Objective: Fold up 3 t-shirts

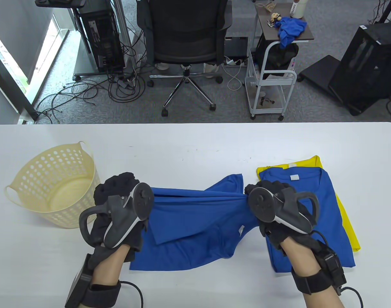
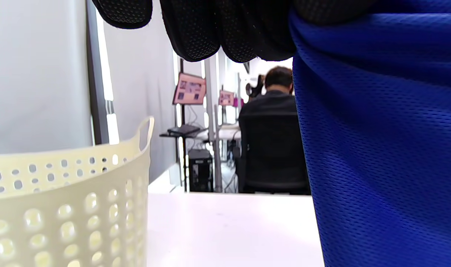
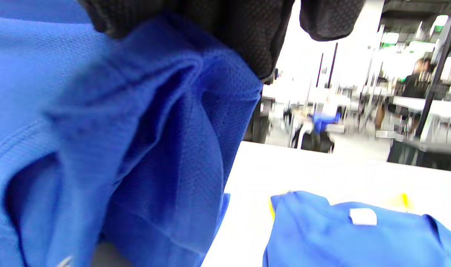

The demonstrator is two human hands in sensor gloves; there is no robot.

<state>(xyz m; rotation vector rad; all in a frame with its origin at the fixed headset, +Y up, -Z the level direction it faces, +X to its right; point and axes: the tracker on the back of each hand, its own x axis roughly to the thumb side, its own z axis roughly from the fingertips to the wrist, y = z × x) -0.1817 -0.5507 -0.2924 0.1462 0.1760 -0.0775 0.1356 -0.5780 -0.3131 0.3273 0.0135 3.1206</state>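
Fingers [image 2: 195,33] of the left hand [image 1: 118,208] and right hand [image 1: 275,205] grip opposite ends of the blue shirt [image 1: 195,231], stretched between them above the table [image 1: 195,144].

Held shirt [image 1: 195,224] blue mesh; folded shirt [image 1: 314,211] blue over yellow shirt [image 1: 346,218]; basket [image 1: 51,189] cream, perforated; table [image 1: 195,144] white; gloves black.

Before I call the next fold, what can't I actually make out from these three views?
- Fingertips of the left hand and right hand: table view, covered by the trackers; wrist views show fingers only at the top edge.
- Yellow shirt: mostly under the folded blue shirt, so its fold is unreadable.
- Held blue shirt: right wrist view is blurred, its far edge is hidden.
- Basket: cut off in the left wrist view.
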